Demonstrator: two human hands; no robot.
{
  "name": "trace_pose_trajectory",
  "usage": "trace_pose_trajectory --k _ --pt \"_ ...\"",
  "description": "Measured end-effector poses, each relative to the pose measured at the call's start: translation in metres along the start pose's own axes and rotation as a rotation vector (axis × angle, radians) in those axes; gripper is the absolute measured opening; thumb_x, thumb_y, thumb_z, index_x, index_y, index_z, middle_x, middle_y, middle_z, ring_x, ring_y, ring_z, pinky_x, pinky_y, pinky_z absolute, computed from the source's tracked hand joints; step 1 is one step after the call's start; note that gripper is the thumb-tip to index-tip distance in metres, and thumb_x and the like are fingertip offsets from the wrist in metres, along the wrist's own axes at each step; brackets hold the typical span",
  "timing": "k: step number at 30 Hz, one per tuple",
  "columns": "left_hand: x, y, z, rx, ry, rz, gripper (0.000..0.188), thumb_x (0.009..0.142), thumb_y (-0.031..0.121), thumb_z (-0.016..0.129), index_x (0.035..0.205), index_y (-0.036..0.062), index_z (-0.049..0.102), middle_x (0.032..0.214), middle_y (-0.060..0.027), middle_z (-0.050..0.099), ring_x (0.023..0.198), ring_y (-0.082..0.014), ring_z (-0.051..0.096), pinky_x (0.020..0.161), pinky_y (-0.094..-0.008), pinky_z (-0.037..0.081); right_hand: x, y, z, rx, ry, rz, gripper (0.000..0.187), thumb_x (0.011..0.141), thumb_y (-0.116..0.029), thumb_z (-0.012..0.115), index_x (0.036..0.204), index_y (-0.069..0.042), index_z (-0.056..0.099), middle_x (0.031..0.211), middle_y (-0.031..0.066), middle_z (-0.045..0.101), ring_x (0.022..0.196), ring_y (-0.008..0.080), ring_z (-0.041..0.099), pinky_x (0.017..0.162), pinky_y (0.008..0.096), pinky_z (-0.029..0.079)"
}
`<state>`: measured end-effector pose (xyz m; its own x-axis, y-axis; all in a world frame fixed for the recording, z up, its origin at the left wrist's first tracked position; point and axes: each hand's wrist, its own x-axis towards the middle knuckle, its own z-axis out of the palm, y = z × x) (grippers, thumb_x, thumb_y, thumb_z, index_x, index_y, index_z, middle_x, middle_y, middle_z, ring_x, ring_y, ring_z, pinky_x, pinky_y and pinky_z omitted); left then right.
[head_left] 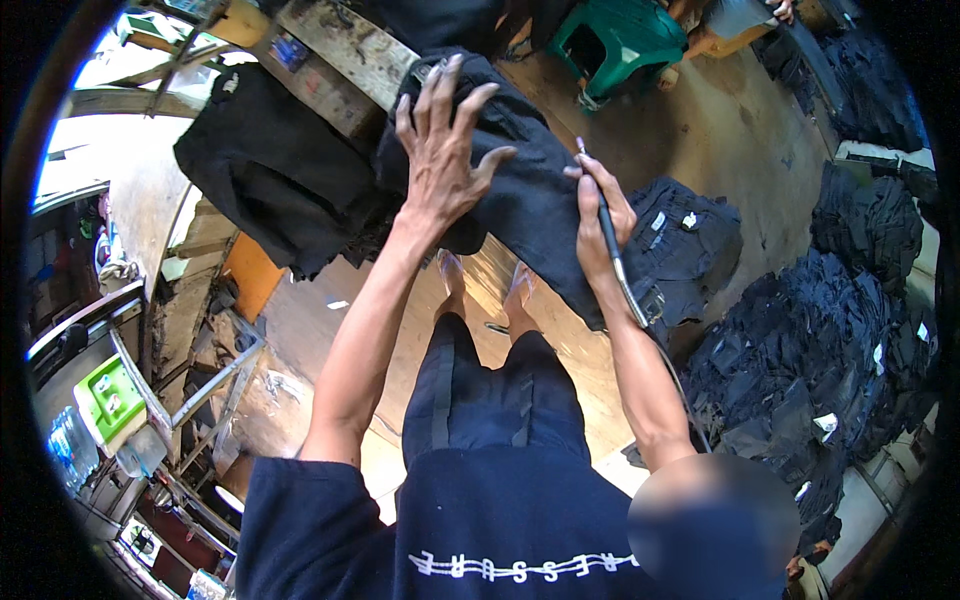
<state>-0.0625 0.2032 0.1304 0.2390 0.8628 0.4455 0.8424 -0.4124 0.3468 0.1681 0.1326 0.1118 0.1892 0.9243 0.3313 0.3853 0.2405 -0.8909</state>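
Observation:
Black trousers or a similar dark garment (530, 190) lie draped over the end of a wooden board, hanging toward me. My left hand (440, 160) rests on the cloth near the board's end, palm down with its fingers spread. To the right of it, my right hand (607, 215) grips a slim pen-shaped tool (608, 237) with a black grip. Its tip points up and away from me, apart from the cloth. A thin cable runs from the tool's metal rear end back along my right forearm. The kind of tip is too small to tell.
Another black garment (270, 160) hangs left of the worn wooden board (350, 45). A green plastic stool (620, 45) stands at the far side. Folded dark garments (690, 235) sit to my right, beside a large heap of dark clothes (800, 350). Metal frames (215, 385) stand at left.

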Motion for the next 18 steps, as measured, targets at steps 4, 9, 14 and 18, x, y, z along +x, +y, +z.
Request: trace_pose_trajectory --k 4,9,14,18 --pt "0.019 -0.018 0.028 0.051 -0.047 -0.174 0.116 0.066 0.079 0.089 0.161 0.0253 0.049 0.179 -0.0228 0.019 0.165 -0.0401 0.018 0.13 -0.0597 0.013 -0.007 -0.005 -0.002 -0.066 -0.273 -0.041 0.034 0.092 -0.012 0.08 0.122 0.001 0.071 0.112 0.0223 0.079 0.104 0.0333 0.081 0.096 0.0404 0.062" --pt "0.022 -0.037 0.042 0.065 -0.03 -0.132 0.111 0.066 0.067 0.093 0.156 0.0167 0.053 0.169 -0.025 0.039 0.158 -0.0423 0.031 0.128 -0.0572 0.022 0.018 0.01 0.025 -0.091 -0.266 -0.344 0.027 0.087 -0.003 0.079 0.112 0.007 0.078 0.11 0.0231 0.081 0.108 0.0357 0.081 0.107 0.0457 0.06" --pt "0.032 -0.04 0.043 -0.15 -0.084 -0.335 0.083 0.061 0.055 0.1 0.13 0.016 0.078 0.167 -0.0209 0.047 0.158 -0.0417 0.035 0.13 -0.0558 0.025 0.02 0.018 0.032 -0.132 -0.295 -0.277 0.025 0.084 -0.001 0.078 0.107 0.007 0.079 0.106 0.0226 0.082 0.108 0.0354 0.081 0.108 0.049 0.06" --pt "0.044 -0.043 0.046 -0.1 -0.055 -0.315 0.072 0.06 0.051 0.101 0.115 0.0093 0.08 0.148 -0.0161 0.06 0.142 -0.0386 0.049 0.121 -0.054 0.036 0.024 0.017 0.037 -0.122 -0.255 -0.339 0.025 0.08 -0.005 0.082 0.103 0.005 0.079 0.101 0.0215 0.081 0.102 0.0359 0.082 0.102 0.0478 0.064"
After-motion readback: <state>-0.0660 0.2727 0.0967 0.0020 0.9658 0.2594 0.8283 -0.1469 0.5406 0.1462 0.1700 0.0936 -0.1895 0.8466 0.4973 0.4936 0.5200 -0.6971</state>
